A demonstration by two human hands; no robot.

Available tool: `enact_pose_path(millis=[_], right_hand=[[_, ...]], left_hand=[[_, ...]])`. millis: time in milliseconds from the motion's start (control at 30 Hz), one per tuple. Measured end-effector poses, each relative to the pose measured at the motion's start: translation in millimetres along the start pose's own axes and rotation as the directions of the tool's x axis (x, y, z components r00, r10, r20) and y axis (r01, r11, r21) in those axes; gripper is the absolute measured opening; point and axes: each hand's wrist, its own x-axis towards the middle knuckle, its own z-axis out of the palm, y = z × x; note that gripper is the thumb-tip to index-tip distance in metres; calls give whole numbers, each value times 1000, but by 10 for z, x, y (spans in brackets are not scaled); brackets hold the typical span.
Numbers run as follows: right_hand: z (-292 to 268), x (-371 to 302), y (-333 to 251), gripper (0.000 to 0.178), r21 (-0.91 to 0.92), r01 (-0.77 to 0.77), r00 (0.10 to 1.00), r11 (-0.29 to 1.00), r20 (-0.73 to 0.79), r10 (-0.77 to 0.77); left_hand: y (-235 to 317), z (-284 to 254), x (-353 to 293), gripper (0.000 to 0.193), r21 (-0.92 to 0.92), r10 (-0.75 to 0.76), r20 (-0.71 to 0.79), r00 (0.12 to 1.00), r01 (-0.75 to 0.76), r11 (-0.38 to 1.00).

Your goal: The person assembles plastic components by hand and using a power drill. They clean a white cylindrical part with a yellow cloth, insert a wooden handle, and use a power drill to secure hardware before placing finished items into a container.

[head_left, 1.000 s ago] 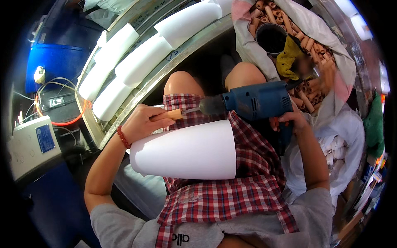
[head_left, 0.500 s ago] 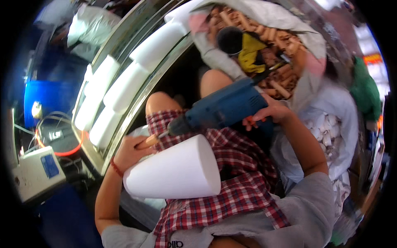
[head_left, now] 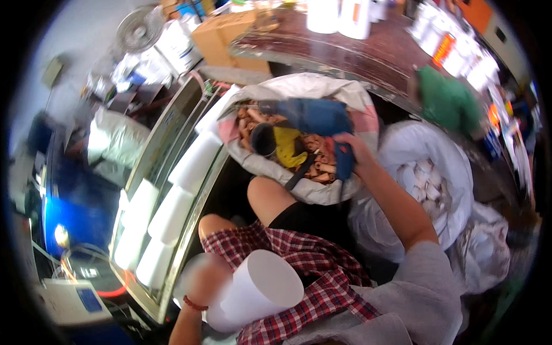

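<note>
Over the far sack, my right hand (head_left: 357, 154) is closed round the handle of a blue power drill (head_left: 319, 115). The drill lies level, its dark chuck toward the left, above small tan tubes (head_left: 323, 168) that fill the sack. Beside the drill are a black round cup (head_left: 263, 140) and a yellow cloth or glove (head_left: 289, 148). A smooth white tapered cylinder (head_left: 259, 290) rests on its side across my lap. My left hand (head_left: 208, 280) is smeared by motion at the cylinder's left side; its fingers do not show clearly.
At left, a metal-edged rack (head_left: 198, 198) holds rows of white tapered cylinders (head_left: 172, 217). The white sack (head_left: 299, 83) stands ahead, and a bag of white scraps (head_left: 422, 181) to its right. A dark table (head_left: 322, 54) lies beyond, with a green bag (head_left: 448, 103) at its corner.
The drill has gone from beside my left hand, where its bit met a small tan piece, to over the sack. My left hand has moved against the white cylinder. The view has shifted.
</note>
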Motion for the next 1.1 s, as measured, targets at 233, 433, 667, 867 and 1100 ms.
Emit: enact_pose_path(millis=[233,433,667,867,1100], right_hand=[[-49,1316,313,22,362,61,988,930,-157,-4],[-281,764,197,31,65,188,963,980,-210,-171],[-1787,-1043,-100,13,-531,392,649,751,-419,-635],[-3462,-1001,635,38,-897,-303,729,321,-435,-528],[-3047,-692,315,55,-818,-572,765,-65,-503,-402]], left_hand=[[-285,-138,-59,26,-393,111,176,978,-34,919],[-585,497,-237,9,-51,256,-70,964,-260,964],[-652,253,-42,30,236,473,46,880,-470,850],[-827,11,208,22,-524,290,149,945,-173,834],[-740,-286,26,15,-788,-569,507,647,81,-610]])
